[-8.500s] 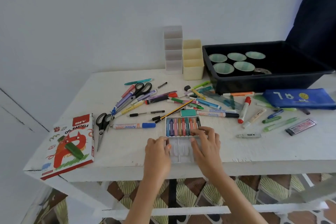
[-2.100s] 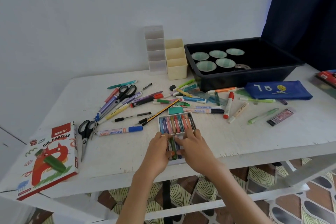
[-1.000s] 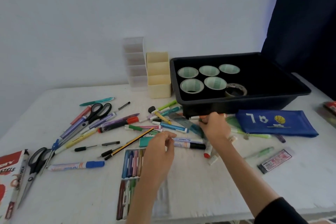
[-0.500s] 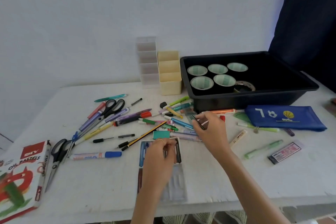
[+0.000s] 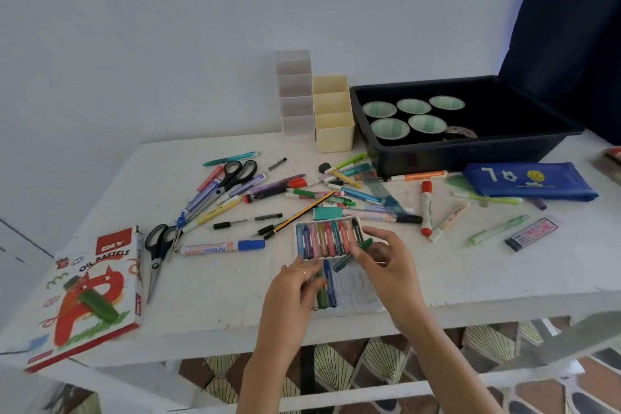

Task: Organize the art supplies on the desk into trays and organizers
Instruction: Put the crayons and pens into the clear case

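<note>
1. Right hand (image 5: pixel 386 260): thumb and fingertips pinch a green pastel (image 5: pixel 353 254), held tilted over the right end of the pastel tray (image 5: pixel 359 219). Left hand (image 5: pixel 292 292): fingers curve down onto the tray's near row. Whether they grip anything, cannot tell.
2. Desk (image 5: pixel 470 272): white, scuffed. Loose pens and markers are strewn from 10 o'clock round to 3 o'clock.
3. Black bin (image 5: pixel 470 153): 1 o'clock corner. Pale green cups (image 5: pixel 389 128) and a tape roll (image 5: pixel 458 133) sit inside.
4. Oil pastels box (image 5: pixel 90 292): 8 o'clock, lying flat at the desk corner, printed face up.
5. Blue pouch (image 5: pixel 531 183): 3 o'clock, just in front of the bin's near wall.
6. Cream organizer (image 5: pixel 332 123) and clear organizer (image 5: pixel 295 101): 12 o'clock, side by side. The cream one is just beside the bin.
7. Pastel tray: 6 o'clock, close to the desk's near edge. Its far row is packed with pastels, and its near row holds a few at the left end.
8. Black scissors (image 5: pixel 158 252): 9 o'clock, blades pointing toward the near edge, just beside the box.
9. Blue-capped marker (image 5: pixel 221 249): lies crosswise between the scissors and the tray.
</note>
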`<state>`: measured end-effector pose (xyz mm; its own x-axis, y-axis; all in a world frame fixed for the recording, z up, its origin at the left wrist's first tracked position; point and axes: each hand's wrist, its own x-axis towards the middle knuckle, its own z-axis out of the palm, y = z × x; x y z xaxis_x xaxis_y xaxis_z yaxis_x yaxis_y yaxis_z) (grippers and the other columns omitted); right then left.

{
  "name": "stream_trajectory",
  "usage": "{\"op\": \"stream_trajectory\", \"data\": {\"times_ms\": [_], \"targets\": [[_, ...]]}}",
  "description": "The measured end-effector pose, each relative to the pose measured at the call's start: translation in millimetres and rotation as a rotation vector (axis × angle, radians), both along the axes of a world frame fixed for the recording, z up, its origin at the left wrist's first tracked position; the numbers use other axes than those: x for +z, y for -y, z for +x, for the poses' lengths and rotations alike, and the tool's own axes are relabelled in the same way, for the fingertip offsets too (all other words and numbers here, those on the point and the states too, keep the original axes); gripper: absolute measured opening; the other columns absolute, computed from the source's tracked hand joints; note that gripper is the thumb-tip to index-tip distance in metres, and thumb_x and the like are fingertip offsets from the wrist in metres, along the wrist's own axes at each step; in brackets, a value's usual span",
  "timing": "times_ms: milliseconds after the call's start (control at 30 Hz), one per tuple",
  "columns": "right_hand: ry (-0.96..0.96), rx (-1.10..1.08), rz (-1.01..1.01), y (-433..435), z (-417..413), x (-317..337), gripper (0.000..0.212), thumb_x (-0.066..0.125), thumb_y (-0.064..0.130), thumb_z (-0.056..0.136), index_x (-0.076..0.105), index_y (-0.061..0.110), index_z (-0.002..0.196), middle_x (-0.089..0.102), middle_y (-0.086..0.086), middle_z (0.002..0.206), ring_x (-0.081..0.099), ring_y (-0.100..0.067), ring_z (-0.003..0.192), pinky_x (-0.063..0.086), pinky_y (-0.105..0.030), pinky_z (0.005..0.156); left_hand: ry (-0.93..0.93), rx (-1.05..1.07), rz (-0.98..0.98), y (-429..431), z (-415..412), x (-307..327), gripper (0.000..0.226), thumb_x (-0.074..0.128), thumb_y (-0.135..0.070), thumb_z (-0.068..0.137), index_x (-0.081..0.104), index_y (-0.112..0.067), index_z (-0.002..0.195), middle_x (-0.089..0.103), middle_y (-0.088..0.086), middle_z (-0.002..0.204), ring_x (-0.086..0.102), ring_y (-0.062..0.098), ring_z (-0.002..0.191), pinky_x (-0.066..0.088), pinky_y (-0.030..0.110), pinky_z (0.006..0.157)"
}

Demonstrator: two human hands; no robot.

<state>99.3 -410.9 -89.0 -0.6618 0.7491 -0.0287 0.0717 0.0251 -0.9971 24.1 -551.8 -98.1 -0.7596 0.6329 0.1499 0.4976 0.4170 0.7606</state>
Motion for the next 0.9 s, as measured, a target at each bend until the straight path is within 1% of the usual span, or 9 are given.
{"op": "stream_trajectory", "data": {"times_ms": [100,267,333,467,533,633,700,800,900], "targets": [[-0.055,0.012,-0.057,5,5,-2,0.029,0.066,0.008,0.085,0.050,0.020,0.106,0.070,-0.004,0.082,0.068,-0.011,0.072,0.055,-0.022,0.065,0.090,-0.149,-0.155,4,0,-3,0.068,0.062,-0.042,0.081,0.036,-0.021,0.141,0.025,-0.008,0.150,0.009,0.005,0.142,0.010,0.031,0.118],[0.044,0.089,0.131,5,8,-11,0.027,0.069,0.007,0.082,0.058,0.023,0.100,0.070,-0.003,0.078,0.068,-0.017,0.074,0.057,-0.027,0.067,0.111,-0.235,-0.315,3,-6,0,0.083,0.067,-0.035,0.081,0.020,-0.016,0.146,0.002,-0.003,0.155,-0.003,0.010,0.144,0.004,0.029,0.115],[0.078,0.136,0.232,8,7,-11,0.029,0.071,0.008,0.081,0.060,0.028,0.100,0.068,-0.002,0.079,0.066,-0.015,0.073,0.056,-0.021,0.067,0.089,-0.250,-0.343,1,-7,-2,0.081,0.064,-0.034,0.084,0.017,-0.015,0.147,0.001,-0.002,0.156,-0.007,0.011,0.144,0.003,0.028,0.114],[0.205,0.155,0.585,13,0,-17,0.038,0.072,0.018,0.080,0.062,0.019,0.116,0.059,0.004,0.087,0.052,-0.011,0.080,0.040,-0.008,0.069,0.066,-0.244,-0.312,0,-4,-6,0.080,0.062,-0.035,0.084,0.016,-0.013,0.146,0.004,-0.001,0.156,-0.008,0.011,0.143,0.007,0.029,0.117],[0.264,0.161,0.742,15,-2,-23,0.044,0.070,0.024,0.081,0.059,0.020,0.124,0.050,0.003,0.098,0.040,-0.011,0.092,0.031,-0.012,0.079,0.072,-0.237,-0.288,2,-4,-7,0.079,0.063,-0.035,0.084,0.018,-0.013,0.146,0.005,-0.001,0.156,-0.007,0.010,0.143,0.008,0.029,0.117],[0.277,0.162,0.871,16,0,-32,0.047,0.069,0.024,0.081,0.058,0.018,0.126,0.049,-0.003,0.108,0.034,-0.013,0.099,0.037,-0.024,0.086,0.081,-0.249,-0.293,3,-4,-5,0.079,0.062,-0.034,0.085,0.017,-0.011,0.146,0.004,0.000,0.156,-0.008,0.010,0.143,0.005,0.030,0.117],[0.248,0.133,0.856,19,1,-34,0.047,0.071,0.020,0.080,0.059,0.019,0.126,0.050,-0.005,0.108,0.038,-0.015,0.099,0.040,-0.027,0.085,0.084,-0.249,-0.290,2,-3,-6,0.078,0.061,-0.035,0.086,0.017,-0.012,0.146,0.004,-0.001,0.156,-0.009,0.011,0.143,0.004,0.031,0.117],[0.234,0.100,0.893,19,1,-39,0.040,0.076,0.017,0.074,0.068,0.016,0.113,0.053,-0.007,0.103,0.041,-0.017,0.094,0.044,-0.028,0.077,0.082,-0.242,-0.300,3,-2,-8,0.077,0.060,-0.035,0.086,0.017,-0.013,0.146,0.004,-0.002,0.156,-0.008,0.010,0.143,0.004,0.032,0.117],[0.284,0.115,0.908,18,0,-38,0.032,0.075,0.019,0.075,0.071,0.015,0.107,0.054,-0.010,0.101,0.046,-0.024,0.093,0.051,-0.037,0.076,0.064,-0.236,-0.325,2,-3,-7,0.077,0.059,-0.037,0.086,0.016,-0.015,0.146,0.003,-0.003,0.156,-0.008,0.009,0.143,0.001,0.030,0.115]]}}
